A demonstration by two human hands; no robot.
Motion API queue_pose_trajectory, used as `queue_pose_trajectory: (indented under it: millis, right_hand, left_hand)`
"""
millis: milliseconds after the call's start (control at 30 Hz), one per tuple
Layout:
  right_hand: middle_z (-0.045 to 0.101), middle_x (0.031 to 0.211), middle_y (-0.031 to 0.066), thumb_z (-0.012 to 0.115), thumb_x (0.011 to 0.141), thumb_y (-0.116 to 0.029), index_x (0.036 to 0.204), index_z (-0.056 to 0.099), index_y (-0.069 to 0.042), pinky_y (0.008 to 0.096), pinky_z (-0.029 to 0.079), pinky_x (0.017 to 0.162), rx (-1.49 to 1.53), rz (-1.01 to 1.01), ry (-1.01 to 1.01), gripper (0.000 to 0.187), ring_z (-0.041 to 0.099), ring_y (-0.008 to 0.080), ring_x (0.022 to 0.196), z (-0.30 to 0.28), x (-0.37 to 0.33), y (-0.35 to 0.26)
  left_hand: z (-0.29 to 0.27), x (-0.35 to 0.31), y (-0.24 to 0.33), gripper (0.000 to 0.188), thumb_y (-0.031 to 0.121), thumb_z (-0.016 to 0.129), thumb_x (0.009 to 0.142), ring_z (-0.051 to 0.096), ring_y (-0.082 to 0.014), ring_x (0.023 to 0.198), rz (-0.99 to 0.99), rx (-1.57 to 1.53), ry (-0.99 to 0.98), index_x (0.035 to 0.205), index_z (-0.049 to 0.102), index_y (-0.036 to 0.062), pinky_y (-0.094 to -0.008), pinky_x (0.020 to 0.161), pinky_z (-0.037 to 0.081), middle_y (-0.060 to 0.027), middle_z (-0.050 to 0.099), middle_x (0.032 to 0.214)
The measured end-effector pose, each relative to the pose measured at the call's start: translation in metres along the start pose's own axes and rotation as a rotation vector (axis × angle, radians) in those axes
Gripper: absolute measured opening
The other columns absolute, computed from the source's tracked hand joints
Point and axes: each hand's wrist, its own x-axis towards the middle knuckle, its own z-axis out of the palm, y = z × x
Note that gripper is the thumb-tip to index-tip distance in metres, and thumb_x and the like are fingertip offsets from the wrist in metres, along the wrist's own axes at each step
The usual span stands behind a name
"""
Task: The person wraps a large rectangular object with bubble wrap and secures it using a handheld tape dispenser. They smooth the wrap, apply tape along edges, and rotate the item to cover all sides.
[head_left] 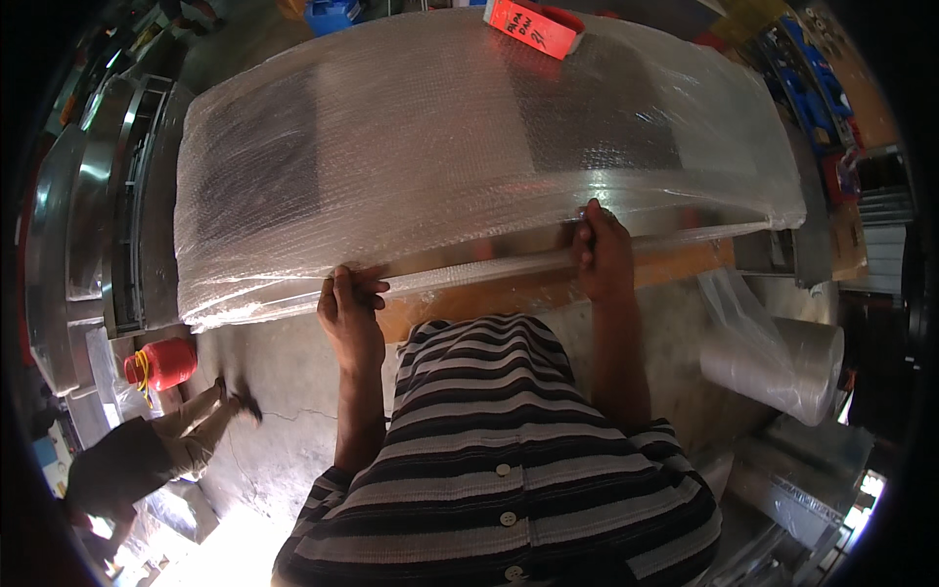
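A wide, boxy item wrapped in clear bubble wrap [421,127] lies across the space in front of me. Dark panels show through the wrap on its left and right parts. At the near left edge, my left hand [350,313] is closed with fingertips on the sheet's front fold. My right hand [604,249] pinches the same film farther right, fingers curled in. Between both hands the wrap's edge forms a long, taut strip. Below that strip runs a brown board-like edge [675,262]. On the far side of the item rests a small red box [533,27].
A large roll of bubble wrap [782,367] lies on the floor at right, a loose sheet trailing from it. Metal cabinets [103,196] stand at left. A red canister [166,362] sits near a walking person [137,455] at lower left. Wrapped metal boxes [797,479] are lower right.
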Motion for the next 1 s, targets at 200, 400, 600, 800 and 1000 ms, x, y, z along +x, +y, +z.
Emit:
queue_pose_trajectory:
  millis: [200,400,600,800,1000]
  right_hand:
    - [0.060,0.071,0.0033,0.058,0.106,-0.028,0.097,0.058,-0.008,0.0273,0.036,0.038,-0.074,-0.053,0.030,0.022,0.047,0.0114,0.044,0.000,-0.005,0.006]
    - [0.060,0.069,0.0035,0.057,0.106,-0.026,0.094,0.060,-0.006,0.0281,0.037,0.038,-0.115,-0.074,-0.011,0.023,0.047,0.0122,0.042,-0.004,-0.004,0.004]
    - [0.063,0.081,0.0049,0.067,0.100,-0.027,0.099,0.067,-0.004,0.0288,0.045,0.053,-0.885,-0.408,0.166,0.023,0.058,0.0140,0.061,0.002,-0.014,-0.023]
    - [0.066,0.100,0.0023,0.075,0.091,-0.023,0.105,0.072,-0.010,0.0460,0.038,0.101,-1.471,-1.368,-0.082,0.020,0.062,0.0210,0.101,0.020,0.008,-0.038]
    - [0.066,0.099,0.0031,0.068,0.095,-0.015,0.102,0.070,-0.011,0.0443,0.035,0.102,-1.408,-1.330,-0.245,0.009,0.062,0.0224,0.100,0.008,0.030,-0.033]
  left_hand:
    - [0.027,-0.004,0.009,0.047,0.044,0.054,0.107,0.073,-0.0195,0.081,-0.180,-0.144,-0.021,0.112,0.060,-0.0019,-0.0242,0.060,0.050,-0.0185,0.074,0.105]
    - [0.059,0.005,-0.001,0.050,0.042,0.064,0.102,0.068,-0.0154,0.069,-0.237,0.107,-0.164,0.109,0.066,-0.0084,-0.0235,0.058,0.048,-0.0186,0.075,0.092]
    - [0.060,-0.006,-0.021,0.034,0.031,0.064,0.104,0.058,-0.0103,0.059,-0.112,0.070,-0.111,0.100,0.069,-0.0025,-0.0231,0.058,0.046,-0.0128,0.075,0.078]
    - [0.060,-0.012,-0.018,0.028,0.027,0.064,0.104,0.067,-0.0123,0.072,-0.137,-0.046,-0.123,0.103,0.067,-0.0005,-0.0233,0.060,0.046,-0.0101,0.074,0.091]
    - [0.071,-0.024,-0.014,0.030,0.028,0.064,0.104,0.069,-0.0139,0.070,-0.144,0.003,-0.111,0.101,0.066,-0.0013,-0.0237,0.056,0.047,-0.0110,0.073,0.090]
